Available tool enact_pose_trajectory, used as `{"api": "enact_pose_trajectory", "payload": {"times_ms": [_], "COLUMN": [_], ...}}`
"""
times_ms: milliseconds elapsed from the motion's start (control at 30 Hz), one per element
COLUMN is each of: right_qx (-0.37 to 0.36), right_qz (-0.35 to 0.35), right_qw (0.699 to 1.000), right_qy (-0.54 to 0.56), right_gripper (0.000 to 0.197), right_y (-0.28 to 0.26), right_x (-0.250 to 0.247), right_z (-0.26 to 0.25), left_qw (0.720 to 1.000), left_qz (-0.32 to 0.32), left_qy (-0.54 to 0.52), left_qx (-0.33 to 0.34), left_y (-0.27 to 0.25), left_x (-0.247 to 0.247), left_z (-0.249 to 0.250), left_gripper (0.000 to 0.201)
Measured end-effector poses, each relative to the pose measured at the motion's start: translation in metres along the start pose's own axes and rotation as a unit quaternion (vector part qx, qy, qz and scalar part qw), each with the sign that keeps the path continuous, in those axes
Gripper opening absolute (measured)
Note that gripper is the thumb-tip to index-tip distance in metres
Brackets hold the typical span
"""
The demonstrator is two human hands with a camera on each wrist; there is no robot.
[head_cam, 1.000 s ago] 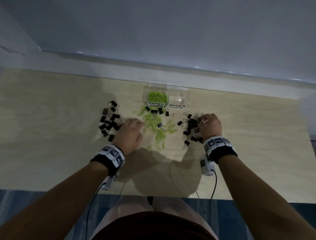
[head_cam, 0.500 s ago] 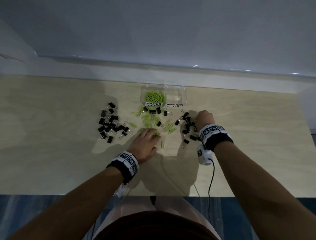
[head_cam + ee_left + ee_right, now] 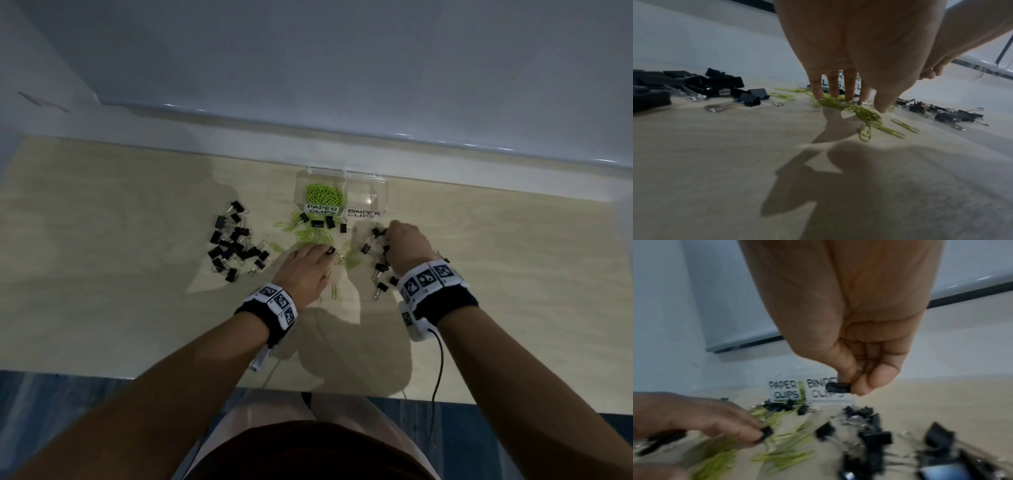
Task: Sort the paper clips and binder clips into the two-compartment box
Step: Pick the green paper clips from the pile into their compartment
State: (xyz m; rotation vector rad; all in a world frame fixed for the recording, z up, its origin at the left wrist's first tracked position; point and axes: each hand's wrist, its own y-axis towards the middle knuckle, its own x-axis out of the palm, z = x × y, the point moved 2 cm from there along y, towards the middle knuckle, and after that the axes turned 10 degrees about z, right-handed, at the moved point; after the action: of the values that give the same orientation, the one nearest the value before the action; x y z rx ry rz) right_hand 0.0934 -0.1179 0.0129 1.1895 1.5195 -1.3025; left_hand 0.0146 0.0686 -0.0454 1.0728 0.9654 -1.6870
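Observation:
The clear two-compartment box point(image 3: 364, 178) stands at the table's back; its PAPER CLIPS side holds green paper clips point(image 3: 323, 195), and the BINDER CLIPS side point(image 3: 366, 198) looks bare. My left hand point(image 3: 318, 255) lies with straight, spread fingers point(image 3: 849, 91) on the loose green paper clips point(image 3: 865, 112); a black binder clip point(image 3: 766, 432) sits at its fingertips. My right hand point(image 3: 851, 386) hovers over the right pile point(image 3: 376, 267) and pinches one black binder clip point(image 3: 838, 387) between thumb and fingers, just in front of the box.
A larger heap of black binder clips point(image 3: 236, 246) lies left of my left hand. Three more binder clips point(image 3: 318, 222) sit against the box front. A raised ledge point(image 3: 342, 150) runs behind the box. A cable point(image 3: 440, 370) hangs from my right wrist.
My left hand has moved right, from beside the left binder-clip heap onto the green paper clips. My right hand stays over the right pile, a little nearer the box.

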Motion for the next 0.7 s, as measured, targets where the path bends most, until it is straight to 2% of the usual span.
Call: {"api": "enact_pose_trajectory", "payload": {"times_ms": [133, 267, 333, 400, 433, 533, 600, 700], "right_qx": [-0.017, 0.032, 0.056, 0.063, 0.067, 0.08, 0.081, 0.079], "right_qz": [-0.074, -0.088, -0.082, -0.079, -0.078, -0.076, -0.079, -0.08], "right_qw": [0.994, 0.981, 0.973, 0.964, 0.958, 0.937, 0.931, 0.923], "right_qy": [0.079, 0.172, 0.21, 0.245, 0.269, 0.331, 0.347, 0.369], "right_gripper": [0.026, 0.02, 0.019, 0.016, 0.015, 0.019, 0.02, 0.03], "right_y": [-0.007, -0.012, -0.013, -0.016, -0.017, -0.022, -0.025, -0.03], "right_x": [0.026, 0.052, 0.057, 0.058, 0.058, 0.058, 0.059, 0.061], "right_z": [-0.032, -0.037, -0.032, -0.028, -0.027, -0.024, -0.025, -0.025], "left_qw": [1.0, 1.0, 0.998, 0.989, 0.976, 0.904, 0.88, 0.864], "left_qz": [0.006, 0.026, 0.049, 0.064, 0.06, 0.042, 0.053, 0.074], "left_qy": [0.017, 0.001, -0.041, -0.132, -0.203, -0.396, -0.436, -0.457], "left_qx": [0.01, 0.003, 0.003, -0.02, -0.051, -0.156, -0.181, -0.197], "left_y": [0.002, 0.014, 0.018, 0.02, 0.021, 0.019, 0.017, 0.015], "left_x": [-0.004, -0.009, -0.011, -0.012, -0.013, -0.01, -0.007, -0.009], "left_z": [-0.006, -0.01, -0.009, -0.006, -0.003, 0.007, 0.011, 0.014], "left_gripper": [0.048, 0.05, 0.049, 0.052, 0.054, 0.056, 0.046, 0.034]}}
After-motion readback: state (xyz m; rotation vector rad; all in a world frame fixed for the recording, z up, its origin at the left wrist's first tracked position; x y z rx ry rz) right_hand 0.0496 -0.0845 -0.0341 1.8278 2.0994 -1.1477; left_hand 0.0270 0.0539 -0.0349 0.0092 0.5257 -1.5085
